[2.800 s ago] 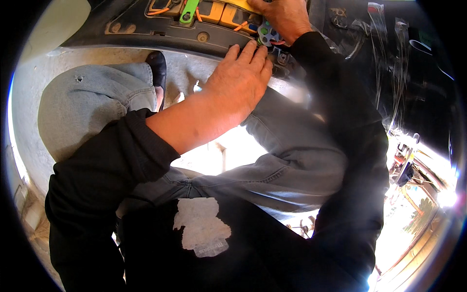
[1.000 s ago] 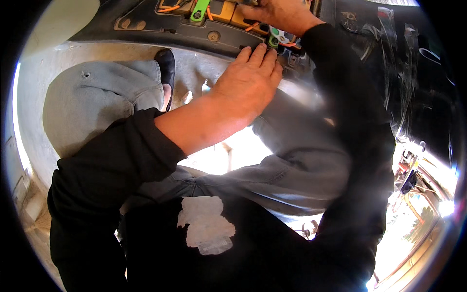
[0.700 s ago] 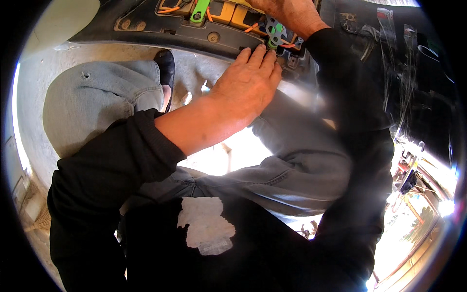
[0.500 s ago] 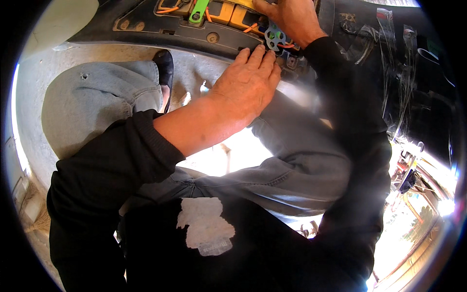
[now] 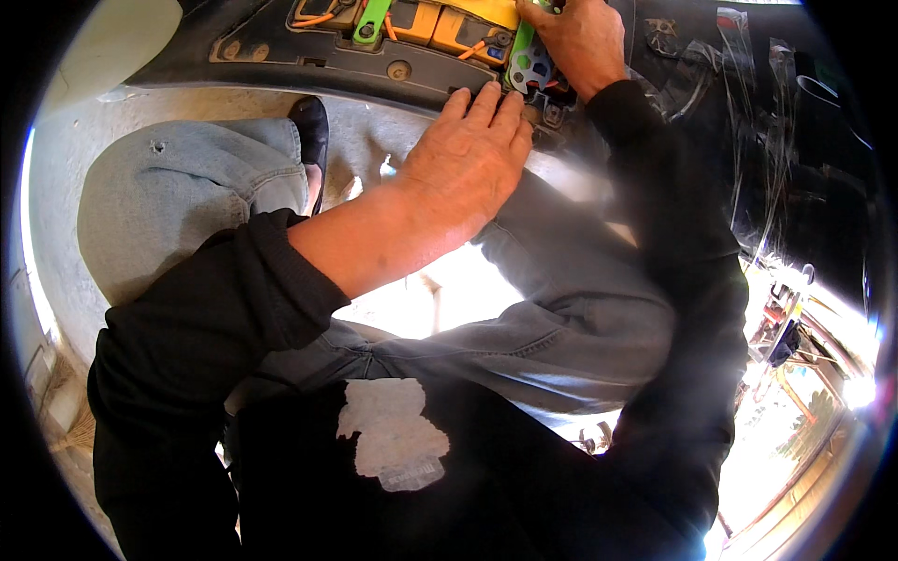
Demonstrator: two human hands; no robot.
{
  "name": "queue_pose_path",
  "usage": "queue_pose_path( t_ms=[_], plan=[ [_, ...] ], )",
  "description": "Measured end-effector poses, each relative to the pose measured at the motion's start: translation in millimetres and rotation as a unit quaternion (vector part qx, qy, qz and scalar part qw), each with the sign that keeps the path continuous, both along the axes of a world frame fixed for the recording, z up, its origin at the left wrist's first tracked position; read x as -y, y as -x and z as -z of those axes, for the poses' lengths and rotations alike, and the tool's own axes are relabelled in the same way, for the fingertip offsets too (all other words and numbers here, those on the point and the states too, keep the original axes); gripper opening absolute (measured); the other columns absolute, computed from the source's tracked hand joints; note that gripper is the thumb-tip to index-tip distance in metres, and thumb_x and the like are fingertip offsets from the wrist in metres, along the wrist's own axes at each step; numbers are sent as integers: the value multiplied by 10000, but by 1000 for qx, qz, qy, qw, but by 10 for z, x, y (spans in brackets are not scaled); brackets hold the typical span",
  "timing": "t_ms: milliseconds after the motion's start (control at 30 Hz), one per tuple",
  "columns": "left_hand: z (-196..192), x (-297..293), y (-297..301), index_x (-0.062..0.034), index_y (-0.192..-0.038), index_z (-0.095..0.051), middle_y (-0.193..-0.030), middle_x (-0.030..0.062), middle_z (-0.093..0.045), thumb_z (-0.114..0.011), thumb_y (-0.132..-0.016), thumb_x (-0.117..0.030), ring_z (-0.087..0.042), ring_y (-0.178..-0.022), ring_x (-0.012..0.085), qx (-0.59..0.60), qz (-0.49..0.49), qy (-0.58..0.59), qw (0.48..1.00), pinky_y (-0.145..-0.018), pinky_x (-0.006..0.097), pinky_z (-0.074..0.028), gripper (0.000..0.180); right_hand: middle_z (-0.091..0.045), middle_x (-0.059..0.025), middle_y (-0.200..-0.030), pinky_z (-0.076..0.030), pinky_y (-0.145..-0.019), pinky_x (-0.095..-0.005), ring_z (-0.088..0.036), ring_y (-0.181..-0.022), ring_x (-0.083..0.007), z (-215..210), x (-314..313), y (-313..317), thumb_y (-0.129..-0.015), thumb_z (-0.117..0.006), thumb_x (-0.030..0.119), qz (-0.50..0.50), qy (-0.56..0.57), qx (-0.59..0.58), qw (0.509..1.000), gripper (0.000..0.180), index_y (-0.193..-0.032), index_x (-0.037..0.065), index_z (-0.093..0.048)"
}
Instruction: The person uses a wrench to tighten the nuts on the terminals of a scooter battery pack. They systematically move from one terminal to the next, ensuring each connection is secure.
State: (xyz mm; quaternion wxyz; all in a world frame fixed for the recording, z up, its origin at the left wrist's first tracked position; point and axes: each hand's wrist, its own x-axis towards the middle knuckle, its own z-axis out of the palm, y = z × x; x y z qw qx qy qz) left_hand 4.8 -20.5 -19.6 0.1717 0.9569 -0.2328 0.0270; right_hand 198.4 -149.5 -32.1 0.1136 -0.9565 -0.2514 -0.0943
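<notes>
My left hand (image 5: 468, 154) lay palm down with its fingers extended, the fingertips at the near edge of the black plastic housing (image 5: 351, 67), and I saw nothing in its grasp. My right hand (image 5: 586, 42) was bent over the far side, thumb toward the yellow sheet (image 5: 486, 8); its other fingers were mostly hidden, so I could not tell whether they gripped the blue-grey perforated plate (image 5: 535, 71) just below them. That plate sat at the housing's right end, near my left fingertips, with a green part showing through its holes. To its left were yellow blocks (image 5: 414, 22), orange wires (image 5: 474, 50) and a bright green strip (image 5: 372, 19). My legs, in grey jeans (image 5: 552, 323), were bent below.
</notes>
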Motion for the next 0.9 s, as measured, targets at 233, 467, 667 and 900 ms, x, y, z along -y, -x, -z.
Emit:
queue_pose_path(
  t_ms=[233,467,667,900],
  plan=[
    [67,27,-30,77,-1385,-529,-1483,268,-490,-727,-818,-128,-449,-1417,402,7,-18,38,999,-1166,499,-356,635,-677,-297,-810,-548,-682,-501,-681,-762,-439,29,0,8,-808,-808,341,6,-2,-7,1000,453,-913,-78,-674],
    [45,23,-41,74,-1425,-503,-1490,273,-485,-692,-856,-90,-442,-1424,399,-3,-12,18,1000,-1174,511,-347,622,-678,-300,-819,-553,-723,-508,-686,-784,-443,32,-29,-15,-799,-813,313,-27,-39,8,999,413,-829,-78,-684],
    [68,13,-29,81,-1433,-494,-1494,276,-481,-692,-867,-112,-422,-1443,406,3,-6,17,1000,-1192,513,-336,629,-666,-305,-802,-544,-716,-505,-676,-773,-443,45,-17,-27,-797,-819,309,-28,-25,12,999,423,-813,-89,-675],
    [9,-19,44,104,-1427,-486,-1487,294,-483,-712,-862,-153,-434,-1437,415,-9,7,-1,1000,-1202,509,-328,661,-639,-300,-794,-527,-740,-508,-657,-810,-448,39,-45,-25,-805,-820,292,-47,-21,4,999,415,-804,-91,-658]
  ],
)
